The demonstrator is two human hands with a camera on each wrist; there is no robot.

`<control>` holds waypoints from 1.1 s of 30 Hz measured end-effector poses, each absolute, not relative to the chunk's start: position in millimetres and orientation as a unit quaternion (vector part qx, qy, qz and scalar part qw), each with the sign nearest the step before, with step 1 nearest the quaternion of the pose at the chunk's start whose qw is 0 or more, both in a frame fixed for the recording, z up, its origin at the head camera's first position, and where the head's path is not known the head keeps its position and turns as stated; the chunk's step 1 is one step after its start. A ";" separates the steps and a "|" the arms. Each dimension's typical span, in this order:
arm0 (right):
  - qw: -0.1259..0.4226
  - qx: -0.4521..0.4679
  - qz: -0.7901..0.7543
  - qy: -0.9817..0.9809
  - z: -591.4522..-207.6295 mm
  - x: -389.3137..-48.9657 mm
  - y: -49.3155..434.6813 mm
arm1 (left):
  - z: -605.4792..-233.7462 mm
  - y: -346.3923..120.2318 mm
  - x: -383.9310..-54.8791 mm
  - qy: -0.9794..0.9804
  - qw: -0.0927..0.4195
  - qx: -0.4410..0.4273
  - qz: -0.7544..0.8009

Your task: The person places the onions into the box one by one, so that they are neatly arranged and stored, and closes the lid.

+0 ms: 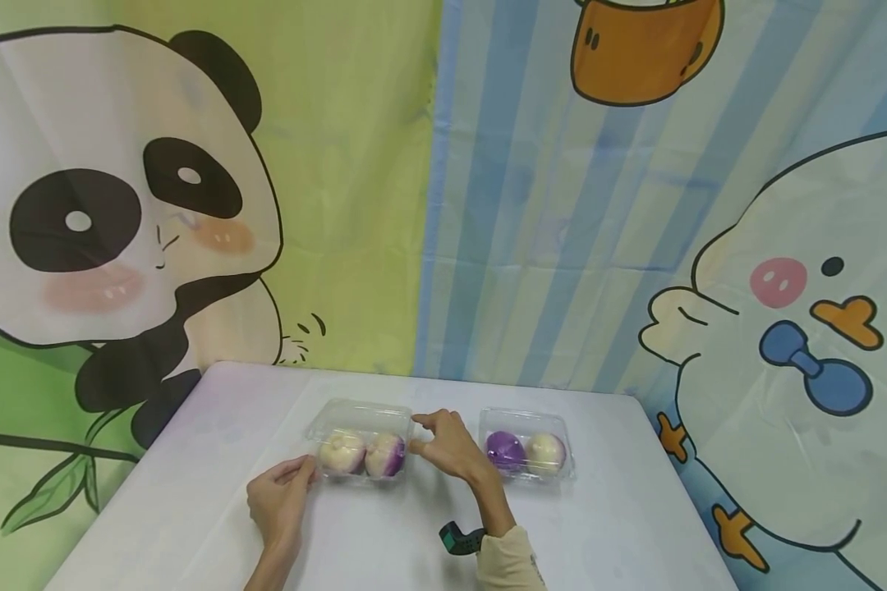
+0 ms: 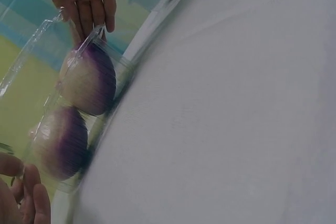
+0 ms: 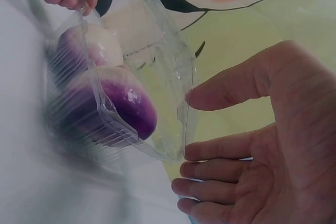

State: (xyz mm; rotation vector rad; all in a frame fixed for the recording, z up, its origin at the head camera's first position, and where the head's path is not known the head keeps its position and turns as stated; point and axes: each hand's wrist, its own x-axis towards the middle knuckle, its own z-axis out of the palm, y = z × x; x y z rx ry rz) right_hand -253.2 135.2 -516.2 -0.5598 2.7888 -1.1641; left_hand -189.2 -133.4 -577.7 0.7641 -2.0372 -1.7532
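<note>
A clear plastic clamshell box (image 1: 362, 414) stands on the table with its lid raised at the back. Inside it sit two round purple-and-white turnips, a left one (image 1: 342, 452) and a right one (image 1: 385, 455). My left hand (image 1: 282, 501) pinches the box's near left corner between thumb and fingertips. At the right edge of the lid (image 3: 181, 85) is my right hand (image 1: 447, 445), thumb and fingers spread apart. Its fingertips touch or nearly touch that edge; contact is hard to tell.
To the right stands a second clear plastic box (image 1: 572, 460), with a purple round vegetable (image 1: 506, 451) and a pale one (image 1: 545, 454) in it. The white table (image 1: 606, 542) ends against a cartoon-printed curtain (image 1: 355, 205). A dark watch-like band (image 1: 461, 538) is on my right wrist.
</note>
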 end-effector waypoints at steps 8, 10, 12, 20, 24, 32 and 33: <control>0.028 -0.189 -0.365 0.911 -515.5 -253.2 133.2 | -577.5 -134.0 -190.7 -0.723 0.170 0.272 -0.612; 0.029 -0.190 -0.365 0.911 -515.8 -252.8 132.9 | -577.5 -134.4 -190.4 -0.724 0.171 0.266 -0.613; 0.029 -0.190 -0.360 0.913 -516.1 -252.2 132.6 | -577.7 -135.2 -189.4 -0.722 0.173 0.258 -0.618; 0.035 -0.175 -0.356 0.917 -517.0 -248.1 131.2 | -575.9 -142.8 -185.3 -0.722 0.134 0.247 -0.632; 0.034 -0.169 -0.355 0.919 -517.1 -246.0 130.7 | -574.2 -146.6 -184.9 -0.737 0.111 0.243 -0.621; 0.034 -0.166 -0.361 0.917 -519.5 -247.1 129.8 | -571.0 -149.9 -185.8 -0.745 0.100 0.237 -0.616; 0.033 -0.166 -0.360 0.918 -519.4 -247.5 129.6 | -570.4 -149.9 -186.0 -0.745 0.102 0.237 -0.615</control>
